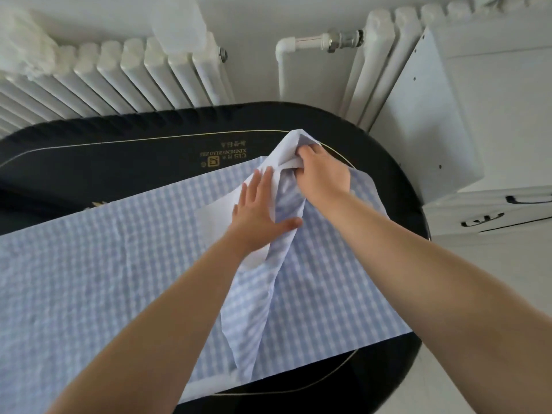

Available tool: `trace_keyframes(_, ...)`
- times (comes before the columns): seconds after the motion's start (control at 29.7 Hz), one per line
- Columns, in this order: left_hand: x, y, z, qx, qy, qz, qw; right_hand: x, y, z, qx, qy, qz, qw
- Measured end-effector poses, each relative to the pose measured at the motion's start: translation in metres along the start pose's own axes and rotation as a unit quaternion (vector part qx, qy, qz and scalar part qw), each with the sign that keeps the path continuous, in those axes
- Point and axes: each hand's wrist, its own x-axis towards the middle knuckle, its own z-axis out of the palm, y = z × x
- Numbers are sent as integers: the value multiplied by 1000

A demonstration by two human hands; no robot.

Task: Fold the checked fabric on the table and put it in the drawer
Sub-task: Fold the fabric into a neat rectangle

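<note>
Folding is in hand: the checked fabric (89, 264) is bunched in the closed right hand (324, 174) at 1 o'clock and pinned by the flat, open left hand (260, 213). Next, the raised corner needs carrying toward 9 o'clock.

Home room: white radiators (125, 76) on wall, black table (119, 150), white drawer cabinet (490, 216) beside it.

Blue-and-white checked fabric (89, 279) spread flat across dark oval counter (119, 150). Right hand (322, 171) closed on bunched far right corner, lifting it so pale underside shows. Left hand (260, 213) flat, fingers spread, on raised fold just beside right hand. White radiator (119, 76) behind counter; white drawers (493, 210) with dark handles at right.
</note>
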Motion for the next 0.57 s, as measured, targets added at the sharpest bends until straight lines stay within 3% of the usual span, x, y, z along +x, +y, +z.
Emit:
trace_keyframes(0.07,5,3,6,41,8,-10,999,5,2,0,18,-4,23,1000)
trace_keyframes(0.17,17,-8,-1,-48,37,-92,994,2,19,4,82,-19,106,991)
trace_keyframes(0.34,22,-21,-11,-102,117,-129,979,13,49,10,88,-179,216,956)
trace_keyframes(0.44,23,-28,-17,-171,142,-156,962,18,49,9,141,-148,175,963)
trace_keyframes(0.57,23,-42,-22,-204,160,-159,953,16,38,2,149,-28,130,980)
